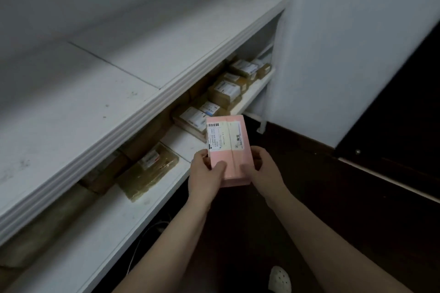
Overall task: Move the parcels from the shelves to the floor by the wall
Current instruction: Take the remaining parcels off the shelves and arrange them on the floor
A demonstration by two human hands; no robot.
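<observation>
One white shoe [279, 279] stands nearest on the dark floor [309, 197]. Beyond it two bare forearms reach to one pink parcel [229, 150], which bears one white label. The left grip [207, 171] and the right grip [264, 169] clasp its near end from either side, thumbs on its top face. It is held above the floor, just off the front edge of the lower shelf [95, 233]. On that white shelf, to the left, lies one tape-wrapped brown parcel [148, 171] with plain brown boxes behind it. Farther right sits a cluster of at least six labelled brown parcels [223, 90]. The upper shelf [119, 78] is white and scuffed, with one seam across it. The floor runs right from the shelves to the foot of the white wall [345, 54].
</observation>
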